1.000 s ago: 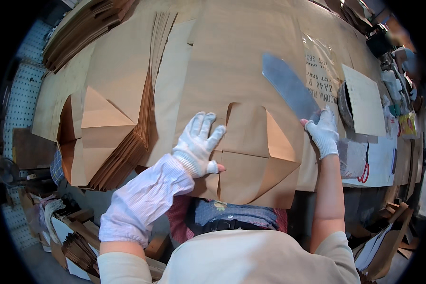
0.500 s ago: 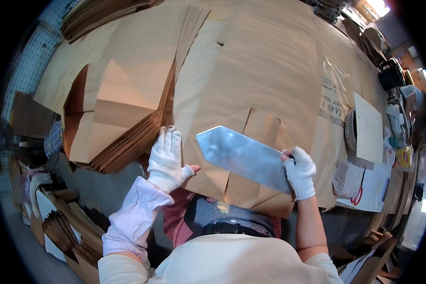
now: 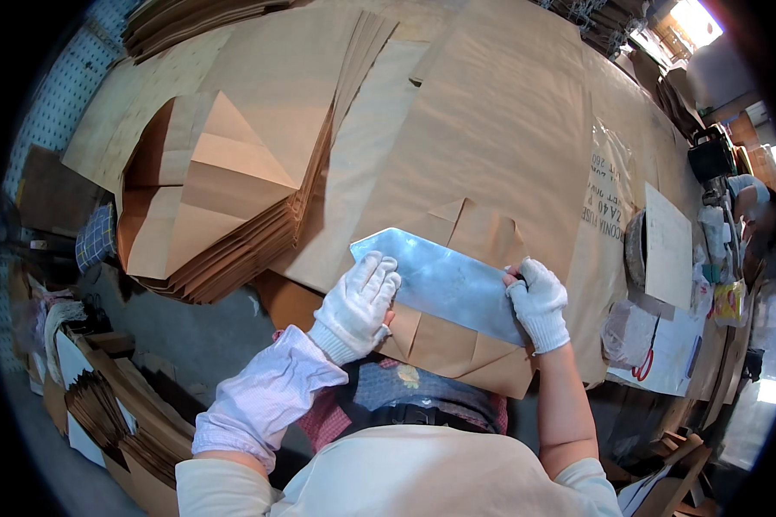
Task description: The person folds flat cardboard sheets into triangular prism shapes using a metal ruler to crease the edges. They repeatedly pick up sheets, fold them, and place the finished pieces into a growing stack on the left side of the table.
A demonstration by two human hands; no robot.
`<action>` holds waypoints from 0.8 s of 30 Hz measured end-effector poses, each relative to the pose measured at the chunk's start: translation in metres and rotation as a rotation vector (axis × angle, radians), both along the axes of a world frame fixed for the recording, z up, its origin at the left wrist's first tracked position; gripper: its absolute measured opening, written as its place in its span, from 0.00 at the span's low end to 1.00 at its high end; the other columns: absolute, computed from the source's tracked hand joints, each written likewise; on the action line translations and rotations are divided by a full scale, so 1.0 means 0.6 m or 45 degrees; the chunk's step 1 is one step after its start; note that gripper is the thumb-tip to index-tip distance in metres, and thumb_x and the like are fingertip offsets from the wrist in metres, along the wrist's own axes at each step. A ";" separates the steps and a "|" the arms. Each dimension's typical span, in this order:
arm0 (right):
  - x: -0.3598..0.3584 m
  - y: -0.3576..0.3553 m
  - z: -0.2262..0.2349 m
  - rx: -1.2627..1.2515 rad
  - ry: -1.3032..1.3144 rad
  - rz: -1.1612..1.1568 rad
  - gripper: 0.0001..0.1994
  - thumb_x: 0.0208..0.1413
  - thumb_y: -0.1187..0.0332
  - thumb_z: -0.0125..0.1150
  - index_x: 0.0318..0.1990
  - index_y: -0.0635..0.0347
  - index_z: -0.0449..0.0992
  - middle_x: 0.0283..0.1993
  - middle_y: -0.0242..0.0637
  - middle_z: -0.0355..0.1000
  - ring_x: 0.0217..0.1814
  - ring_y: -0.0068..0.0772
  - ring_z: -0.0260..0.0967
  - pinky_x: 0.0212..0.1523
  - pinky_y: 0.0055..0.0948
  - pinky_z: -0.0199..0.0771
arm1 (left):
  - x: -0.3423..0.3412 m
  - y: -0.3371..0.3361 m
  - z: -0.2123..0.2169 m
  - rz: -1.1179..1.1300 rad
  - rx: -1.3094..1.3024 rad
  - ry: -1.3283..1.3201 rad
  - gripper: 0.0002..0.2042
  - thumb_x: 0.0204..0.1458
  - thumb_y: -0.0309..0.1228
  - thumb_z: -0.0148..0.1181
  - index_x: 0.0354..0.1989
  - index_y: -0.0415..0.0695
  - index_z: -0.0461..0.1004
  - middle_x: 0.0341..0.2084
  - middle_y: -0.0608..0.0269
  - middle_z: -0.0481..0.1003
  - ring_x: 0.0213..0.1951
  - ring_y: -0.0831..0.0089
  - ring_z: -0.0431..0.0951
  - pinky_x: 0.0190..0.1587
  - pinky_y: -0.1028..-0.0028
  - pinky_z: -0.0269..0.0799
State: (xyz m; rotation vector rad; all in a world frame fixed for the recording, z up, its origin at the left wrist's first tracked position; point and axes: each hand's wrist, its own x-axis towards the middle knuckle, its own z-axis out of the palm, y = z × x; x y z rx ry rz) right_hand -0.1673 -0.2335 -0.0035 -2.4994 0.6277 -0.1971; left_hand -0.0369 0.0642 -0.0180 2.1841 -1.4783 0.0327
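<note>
A flat grey metal plate [image 3: 444, 280] lies across a folded brown paper bag [image 3: 457, 345] at the near edge of the table. My left hand [image 3: 358, 302], in a white glove with a pale sleeve cover, rests palm down on the plate's left end. My right hand [image 3: 539, 302], also gloved, grips the plate's right end. The bag's folded triangular flaps [image 3: 478, 226] show just beyond the plate.
A tall stack of folded brown bags [image 3: 207, 202] sits to the left. Large brown paper sheets [image 3: 491, 112] cover the table. At the right lie a clear plastic bag [image 3: 608, 198], a tape roll [image 3: 636, 250], a board [image 3: 668, 246] and red-handled scissors [image 3: 642, 366].
The plate came down from being held up at the right and now lies flat across the bag. My left hand moved onto its left end.
</note>
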 end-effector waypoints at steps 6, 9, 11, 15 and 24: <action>-0.018 -0.016 -0.036 -0.581 -0.464 0.133 0.06 0.52 0.68 0.66 0.35 0.59 0.80 0.41 0.43 0.79 0.45 0.48 0.78 0.45 0.46 0.76 | -0.002 -0.026 0.006 -0.035 0.090 -0.017 0.31 0.36 0.27 0.69 0.55 0.31 0.72 0.58 0.42 0.73 0.64 0.41 0.69 0.68 0.52 0.65; -0.015 0.038 -0.025 -0.226 -0.052 0.174 0.25 0.51 0.58 0.69 0.54 0.63 0.77 0.55 0.46 0.77 0.57 0.51 0.74 0.62 0.50 0.70 | -0.013 -0.014 -0.002 -0.019 0.178 -0.032 0.31 0.42 0.25 0.64 0.60 0.30 0.69 0.62 0.39 0.70 0.67 0.37 0.65 0.69 0.48 0.61; -0.026 0.062 -0.008 -0.394 -0.220 0.441 0.31 0.51 0.53 0.70 0.59 0.64 0.75 0.66 0.49 0.70 0.69 0.53 0.65 0.74 0.53 0.57 | -0.017 -0.010 0.003 0.003 0.350 -0.065 0.35 0.40 0.25 0.65 0.63 0.33 0.68 0.66 0.40 0.66 0.70 0.38 0.61 0.69 0.49 0.60; -0.044 0.061 -0.008 -0.273 -0.217 0.357 0.35 0.45 0.54 0.74 0.60 0.62 0.74 0.70 0.48 0.65 0.74 0.53 0.59 0.77 0.54 0.50 | -0.032 -0.027 0.036 -0.050 0.505 -0.191 0.39 0.34 0.26 0.69 0.63 0.34 0.68 0.67 0.41 0.65 0.70 0.39 0.61 0.67 0.50 0.62; -0.078 0.004 -0.067 0.082 -0.544 0.345 0.17 0.45 0.64 0.74 0.44 0.58 0.83 0.62 0.40 0.75 0.70 0.50 0.67 0.72 0.47 0.64 | 0.011 -0.068 0.058 -0.396 0.227 -0.151 0.29 0.27 0.30 0.70 0.44 0.36 0.73 0.45 0.48 0.75 0.52 0.51 0.76 0.52 0.56 0.74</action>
